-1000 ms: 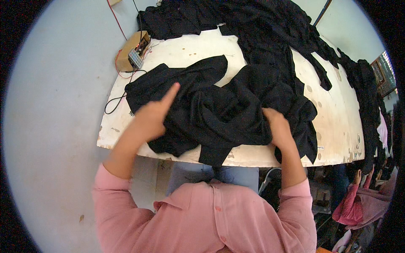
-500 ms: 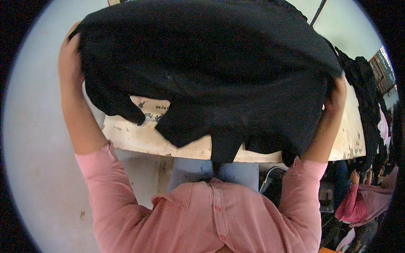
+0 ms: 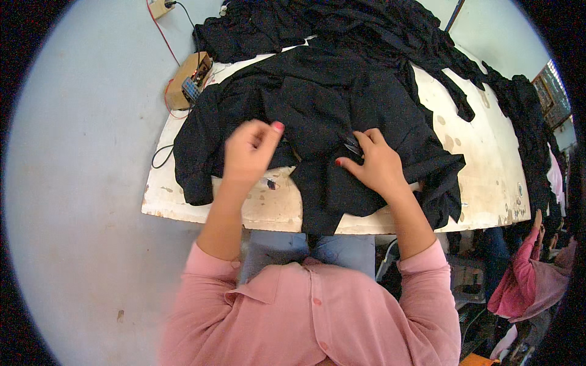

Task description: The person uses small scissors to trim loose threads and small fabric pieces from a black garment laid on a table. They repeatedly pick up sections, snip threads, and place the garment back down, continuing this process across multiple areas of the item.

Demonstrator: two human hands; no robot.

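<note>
A black garment (image 3: 311, 113) lies bunched on the pale worktable, its lower edge spread toward me and one strip hanging to the front edge. My left hand (image 3: 249, 149) is over its left middle part, slightly blurred, with fingers curled in; whether anything is in them is hidden. Above the cloth on the right, my right hand (image 3: 378, 163) has thumb and forefinger a little apart around a small dark, shiny tool (image 3: 352, 146) that looks like thread snips. Most of that tool is hidden by the hand and blends with the black cloth.
More black garments (image 3: 262, 27) are heaped along the table's far side. A brown box (image 3: 185, 82) with wires stands at the far left corner. The worn worktable (image 3: 488, 177) shows stains. At the right, another person in a pink sleeve (image 3: 519, 268) sits near hanging black cloth (image 3: 530, 134).
The garment, held up stretched wide between both hands, now lies on the table. Both hands have let go of its sides and moved inward, uncovering the box and heaped cloth behind.
</note>
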